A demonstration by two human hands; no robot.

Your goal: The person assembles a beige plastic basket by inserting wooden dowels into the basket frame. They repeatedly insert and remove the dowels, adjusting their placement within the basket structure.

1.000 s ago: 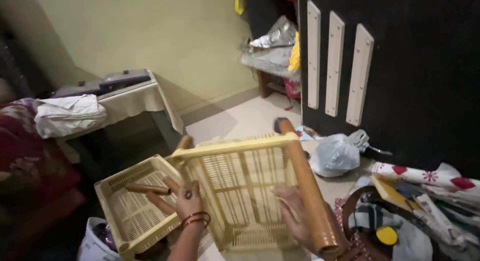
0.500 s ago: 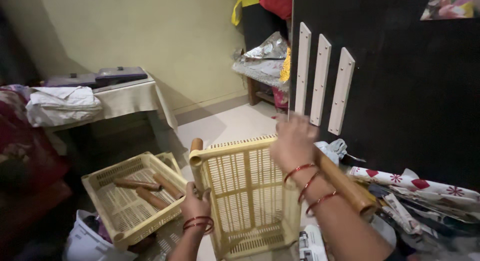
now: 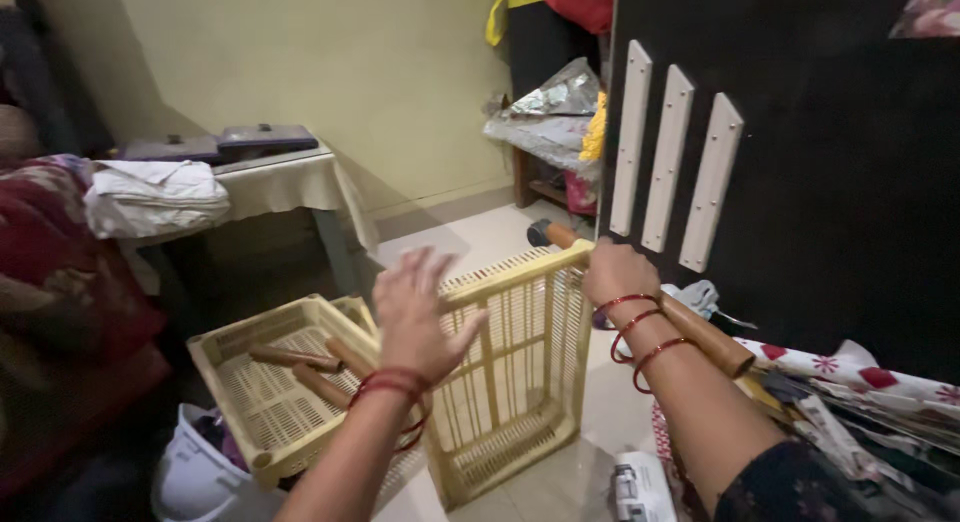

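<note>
Right hand: our right hand [image 3: 617,273] is clamped over the top corner of the upright basket tray [image 3: 515,367], right where the brown tube [image 3: 655,302] passes through it; red bangles sit on the wrist.
Left hand: our left hand [image 3: 417,317] is up in the air in front of the tray with the fingers spread wide, gripping nothing; can't tell if the palm brushes the lattice or just hangs in front of it.
Upright tray: pale yellow plastic, slatted, standing on its edge on the tiled floor [image 3: 480,237], tilted a bit toward the wardrobe, and we see nothing in it.
Brown tube: runs slanting from a dark-capped end behind the tray corner down past our right wrist, toward the clutter on the right.
Flat tray: a second yellow basket tray [image 3: 262,400] lies open side up just left of the upright one, propped on a white tub [image 3: 192,479].
In the flat tray: three short brown tubes [image 3: 296,358] lying loose on its mesh bottom.
Further out: a dark wardrobe door [image 3: 830,172] with three pale slats, a small table [image 3: 290,182] with folded white cloth [image 3: 157,196], floral wrapping and papers [image 3: 860,382] at the lower right.
</note>
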